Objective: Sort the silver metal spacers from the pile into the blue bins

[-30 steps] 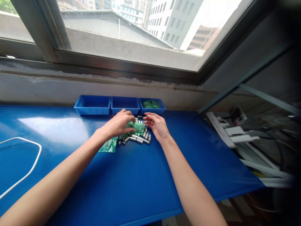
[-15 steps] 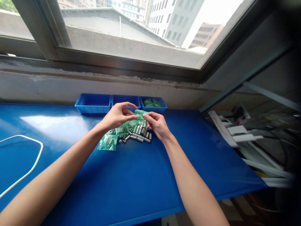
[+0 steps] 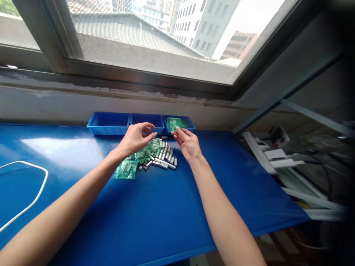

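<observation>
Pinched between the thumb and fingers of my right hand (image 3: pixel 189 143) is a small green plastic bag (image 3: pixel 172 123), held over the front of the right blue bin (image 3: pixel 192 125). My left hand (image 3: pixel 136 138) hovers above the pile with thumb and fingers apart, nothing between them. Below it lie several green plastic bags (image 3: pixel 124 170) with small metal parts inside. Short silver and dark metal cylinders (image 3: pixel 164 161) are heaped to the right of these bags. More green bags lie in the right bin, partly hidden by the held one.
A middle blue bin (image 3: pixel 160 129) and a left blue bin (image 3: pixel 109 130) stand in the same row against the wall. A white cable (image 3: pixel 41 186) curves over the blue table (image 3: pixel 155 218) at left. A metal rack (image 3: pixel 307 192) with white parts stands at right.
My right hand has carried the green bag up and away from my left hand, to the right bin. The left hand stays over the pile, its fingers no longer near the bag.
</observation>
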A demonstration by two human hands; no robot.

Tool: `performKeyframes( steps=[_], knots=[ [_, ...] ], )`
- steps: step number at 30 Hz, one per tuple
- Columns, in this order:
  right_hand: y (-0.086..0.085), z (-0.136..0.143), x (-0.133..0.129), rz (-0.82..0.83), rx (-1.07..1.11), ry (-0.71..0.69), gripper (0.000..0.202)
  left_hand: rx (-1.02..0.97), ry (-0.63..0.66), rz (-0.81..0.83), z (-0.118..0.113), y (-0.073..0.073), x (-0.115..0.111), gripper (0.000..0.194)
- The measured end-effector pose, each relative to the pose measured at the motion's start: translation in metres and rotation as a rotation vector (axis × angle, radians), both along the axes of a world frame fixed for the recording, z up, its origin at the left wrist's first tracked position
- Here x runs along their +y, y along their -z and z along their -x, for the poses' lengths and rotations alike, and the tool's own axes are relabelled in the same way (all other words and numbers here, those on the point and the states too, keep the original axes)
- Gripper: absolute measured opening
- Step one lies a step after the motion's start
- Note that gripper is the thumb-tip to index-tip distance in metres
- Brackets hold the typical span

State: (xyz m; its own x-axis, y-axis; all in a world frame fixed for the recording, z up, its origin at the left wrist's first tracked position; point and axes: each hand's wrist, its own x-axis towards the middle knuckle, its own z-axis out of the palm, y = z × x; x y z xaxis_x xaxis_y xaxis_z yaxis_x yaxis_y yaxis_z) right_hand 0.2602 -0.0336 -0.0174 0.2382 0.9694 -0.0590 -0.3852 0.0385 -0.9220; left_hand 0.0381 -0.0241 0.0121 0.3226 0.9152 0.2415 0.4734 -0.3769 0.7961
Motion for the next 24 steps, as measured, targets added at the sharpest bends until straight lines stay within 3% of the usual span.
performKeyframes(
  steps=[2,4,9,12,24],
  knots=[
    [0.003,0.0,0.004,-0.004,0.05,0.104,0.04,0.079,0.048,-0.066,0.002,0.003,0.002,0.036],
    [0.007,0.0,0.004,-0.009,-0.067,0.164,0.036,0.177,0.111,-0.136,0.003,0.006,0.005,0.033],
    [0.016,-0.003,-0.004,-0.112,-0.947,0.249,0.038,0.364,0.215,-0.208,0.008,0.012,0.008,0.047],
    [0.02,-0.005,-0.002,-0.168,-1.253,0.262,0.043,0.386,0.228,-0.199,0.009,0.013,0.008,0.051],
    [0.025,-0.007,0.002,-0.275,-1.334,0.136,0.049,0.095,0.172,-0.134,0.006,0.002,0.006,0.028]
  ],
)
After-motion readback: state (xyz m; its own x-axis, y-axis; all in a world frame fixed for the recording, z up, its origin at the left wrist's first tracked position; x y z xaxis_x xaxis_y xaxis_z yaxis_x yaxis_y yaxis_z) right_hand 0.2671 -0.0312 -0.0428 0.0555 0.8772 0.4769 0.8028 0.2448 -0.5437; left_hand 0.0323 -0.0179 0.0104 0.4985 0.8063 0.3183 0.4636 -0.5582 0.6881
